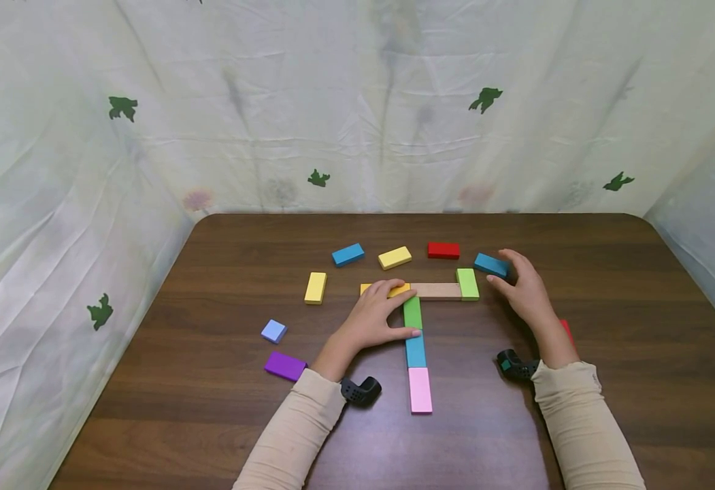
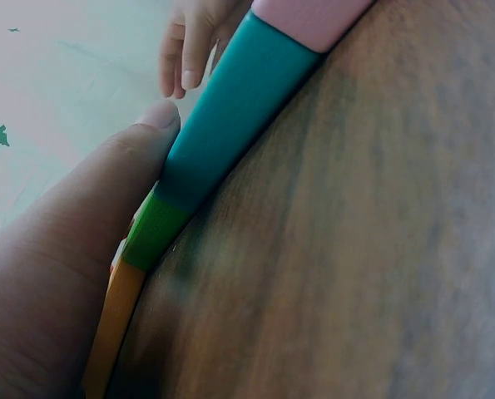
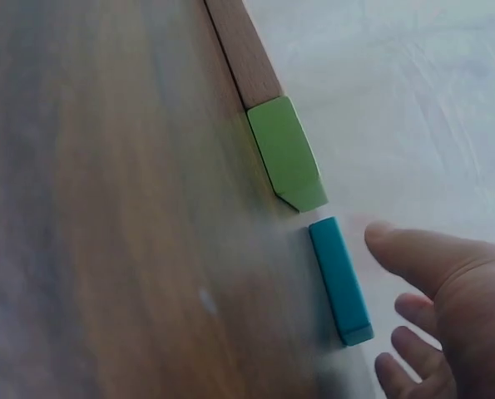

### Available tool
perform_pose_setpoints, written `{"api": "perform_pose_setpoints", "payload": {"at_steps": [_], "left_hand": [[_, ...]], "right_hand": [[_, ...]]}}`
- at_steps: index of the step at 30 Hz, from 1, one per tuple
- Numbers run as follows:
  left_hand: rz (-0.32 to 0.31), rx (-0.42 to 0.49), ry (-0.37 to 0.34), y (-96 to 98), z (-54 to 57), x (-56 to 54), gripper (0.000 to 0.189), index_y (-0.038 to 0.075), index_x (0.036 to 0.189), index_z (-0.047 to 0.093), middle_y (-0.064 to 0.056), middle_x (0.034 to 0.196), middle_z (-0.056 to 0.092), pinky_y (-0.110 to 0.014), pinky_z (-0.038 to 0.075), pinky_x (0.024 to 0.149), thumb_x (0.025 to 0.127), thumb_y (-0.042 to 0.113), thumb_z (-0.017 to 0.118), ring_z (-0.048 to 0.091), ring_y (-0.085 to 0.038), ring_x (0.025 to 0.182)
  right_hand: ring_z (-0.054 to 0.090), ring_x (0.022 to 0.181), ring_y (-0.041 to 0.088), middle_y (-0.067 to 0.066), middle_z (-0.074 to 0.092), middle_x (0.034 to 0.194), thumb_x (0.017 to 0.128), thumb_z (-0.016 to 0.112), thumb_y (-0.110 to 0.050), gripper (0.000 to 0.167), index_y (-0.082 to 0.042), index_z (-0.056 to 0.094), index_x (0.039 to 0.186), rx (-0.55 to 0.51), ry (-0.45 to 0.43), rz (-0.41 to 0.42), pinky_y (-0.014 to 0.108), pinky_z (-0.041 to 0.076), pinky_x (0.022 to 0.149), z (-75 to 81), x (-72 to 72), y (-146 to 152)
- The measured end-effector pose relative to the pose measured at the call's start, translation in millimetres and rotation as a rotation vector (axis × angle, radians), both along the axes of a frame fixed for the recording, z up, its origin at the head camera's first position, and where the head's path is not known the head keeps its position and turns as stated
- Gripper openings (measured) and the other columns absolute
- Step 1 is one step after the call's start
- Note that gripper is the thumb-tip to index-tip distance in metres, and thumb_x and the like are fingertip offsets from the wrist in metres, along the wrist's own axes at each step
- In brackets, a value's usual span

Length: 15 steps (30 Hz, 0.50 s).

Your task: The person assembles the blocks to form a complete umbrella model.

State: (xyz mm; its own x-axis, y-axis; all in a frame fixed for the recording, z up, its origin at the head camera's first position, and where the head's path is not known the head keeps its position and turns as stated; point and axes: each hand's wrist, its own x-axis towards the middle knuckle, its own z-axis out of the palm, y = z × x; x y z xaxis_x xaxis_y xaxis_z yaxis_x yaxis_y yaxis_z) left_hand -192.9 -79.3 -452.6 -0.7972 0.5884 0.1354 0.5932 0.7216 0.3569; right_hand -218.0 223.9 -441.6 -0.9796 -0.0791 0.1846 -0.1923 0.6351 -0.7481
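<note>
Just right of the light-green block on the desk lies the blue block, the right hand's grip spread about it, not closed. Left of the light-green block, the left hand lies with loose grip at the orange block and green block. Extending the layout seems in hand; the next move probably calls for pinching the blue block and setting it against the light-green block.

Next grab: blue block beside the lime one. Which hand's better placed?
Right, most likely. The right hand is at the blue block, thumb and fingers apart, gripping nothing; the left hand is farther off, at the green block.
</note>
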Motion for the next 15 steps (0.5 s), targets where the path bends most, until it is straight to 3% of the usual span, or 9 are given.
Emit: {"api": "perform_pose_setpoints", "payload": {"at_steps": [9, 15], "left_hand": [[0.002, -0.007, 0.004, 0.0, -0.4, -0.3, 0.077, 0.026, 0.137, 0.04, -0.002, 0.137, 0.032, -0.039, 0.02, 0.102, 0.074, 0.068, 0.052, 0.026, -0.021, 0.124], [0.005, -0.006, -0.007, 0.2, -0.1, 0.0, 0.077, 0.026, 0.137, 0.04, -0.002, 0.137, 0.031, -0.039, 0.02, 0.102, 0.074, 0.067, 0.053, 0.026, -0.021, 0.125]], "right_hand": [[0.033, 0.118, 0.042, 0.027, 0.032, 0.133, 0.086, 0.061, -0.01, 0.055, 0.003, 0.035, 0.133, 0.03, -0.095, -0.034, 0.055, 0.029, 0.093, -0.7, -0.9, 2.3], [0.037, 0.115, 0.042, 0.028, 0.037, 0.129, 0.088, 0.058, -0.007, 0.048, 0.004, 0.038, 0.13, 0.04, -0.106, -0.066, 0.054, 0.032, 0.091, -2.2, -1.7, 2.6]]}}
